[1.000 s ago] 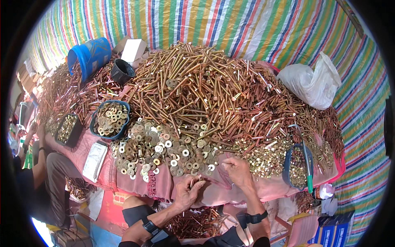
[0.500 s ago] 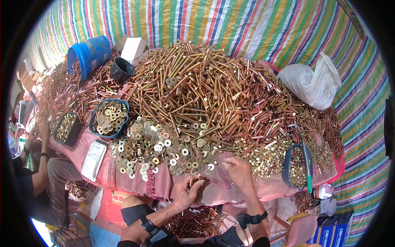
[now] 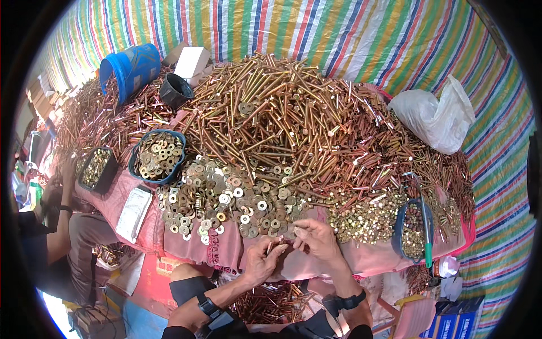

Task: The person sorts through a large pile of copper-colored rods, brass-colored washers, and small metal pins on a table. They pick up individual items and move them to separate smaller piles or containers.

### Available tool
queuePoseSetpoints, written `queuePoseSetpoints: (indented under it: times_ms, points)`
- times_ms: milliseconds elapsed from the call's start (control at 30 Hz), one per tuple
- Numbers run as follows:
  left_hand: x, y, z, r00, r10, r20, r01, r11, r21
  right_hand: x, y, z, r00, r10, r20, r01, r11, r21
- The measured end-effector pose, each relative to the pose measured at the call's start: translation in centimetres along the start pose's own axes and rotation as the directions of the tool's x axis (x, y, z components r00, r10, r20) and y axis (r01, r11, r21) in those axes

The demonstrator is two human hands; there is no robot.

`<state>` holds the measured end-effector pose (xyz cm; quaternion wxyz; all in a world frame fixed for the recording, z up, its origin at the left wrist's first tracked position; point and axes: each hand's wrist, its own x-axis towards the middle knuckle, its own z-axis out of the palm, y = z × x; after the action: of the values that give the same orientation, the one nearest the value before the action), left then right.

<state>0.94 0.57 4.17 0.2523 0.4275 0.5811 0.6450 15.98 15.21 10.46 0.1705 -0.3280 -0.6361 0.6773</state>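
Note:
My left hand (image 3: 263, 261) is closed on a bolt (image 3: 275, 244), its end poking out past the thumb and fingertips. Close by on the right, my right hand (image 3: 319, 240) has fingers pinched beside that end; whatever they hold is too small to make out. Just beyond both hands spreads a pile of flat washers (image 3: 226, 198). Small brass-coloured nuts (image 3: 361, 220) are heaped to the right of my right hand. Behind these rises a big mound of long coppery bolts (image 3: 288, 118).
A blue tub of washers (image 3: 131, 164), a dark tray of nuts (image 3: 107, 179) and a silvery packet (image 3: 134, 214) are at left. At right, a green-handled tool (image 3: 427, 248) lies across a blue tub (image 3: 400, 240). A blue bucket (image 3: 135, 70) lies behind. Another person's arm (image 3: 65, 198) is far left.
My right hand has moved left, from beside the nuts to the bolt end in my left hand. The whole view has shifted slightly.

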Motion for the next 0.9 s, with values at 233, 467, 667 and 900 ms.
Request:
queuePoseSetpoints:
  times_ms: [233, 467, 667, 900]
  points:
    - [0.0, 1.2, 0.1, 0.995, -0.103, 0.007, 0.104, 0.993, -0.058, -0.9, -0.5, 0.6, 0.987, 0.025, 0.156, -0.086, 0.913, 0.4]
    - [-0.1, 0.6, 0.0, 0.996, -0.082, 0.026, 0.083, 0.996, -0.031, -1.0, -1.0, 1.4, 0.924, -0.369, 0.096, 0.381, 0.91, -0.167]
    - [0.1, 0.0, -0.1, 0.998, 0.059, 0.037, -0.06, 0.998, 0.026, -1.2, -0.9, 2.4, 0.915, -0.403, 0.024, 0.403, 0.908, -0.119]
    - [0.0, 0.3, 0.0, 0.998, 0.048, 0.036, -0.048, 0.999, -0.004, -1.1, -1.2, 3.0, 0.877, -0.48, 0.008, 0.48, 0.876, -0.045]
